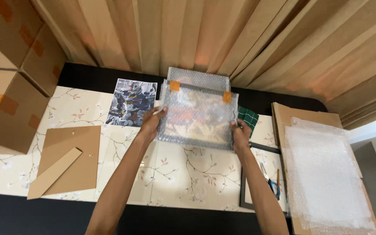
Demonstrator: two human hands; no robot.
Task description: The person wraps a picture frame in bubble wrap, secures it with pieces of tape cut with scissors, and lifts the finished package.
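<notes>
Flat rectangular parcel wrapped in bubble wrap (pixel 196 115), closed along its far edge with two orange tape tabs (pixel 175 85), held up just over the far middle of the tabletop (pixel 175 174), close to its back edge by the curtain (pixel 240 35). Probably a picture in a frame or on a stiff board inside, judging by the straight edges and the colours showing through the film: likely light, rigid across its face, perhaps fragile if glazed. Smooth, slippery plastic outside, soft and yielding under the fingertips. Best taken by the two short sides, as now, with pressure on the edges and not on the middle of the face.

Left hand (pixel 151 124) closed on the parcel's left edge, fingers curled around it, something thin and pale also pinched there, too small to tell. Right hand (pixel 241 135) clamped on the lower right corner, thumb on top, fingers underneath. Parcel between the two hands, touching both, face tilted slightly toward the camera.

Just beside the left hand, toward the back left of the tabletop, a printed picture of a robot figure (pixel 131 102) lying flat. Near the left edge, a brown backing board (pixel 72 159) with a cardboard strip (pixel 53 172) across it. Near the front right, a dark frame (pixel 243 187) and blue-handled scissors (pixel 274 186). At the right edge, a cardboard sheet (pixel 283 115) under a sheet of bubble wrap (pixel 327 174). Cardboard boxes (pixel 9 87) stacked off the left end
</notes>
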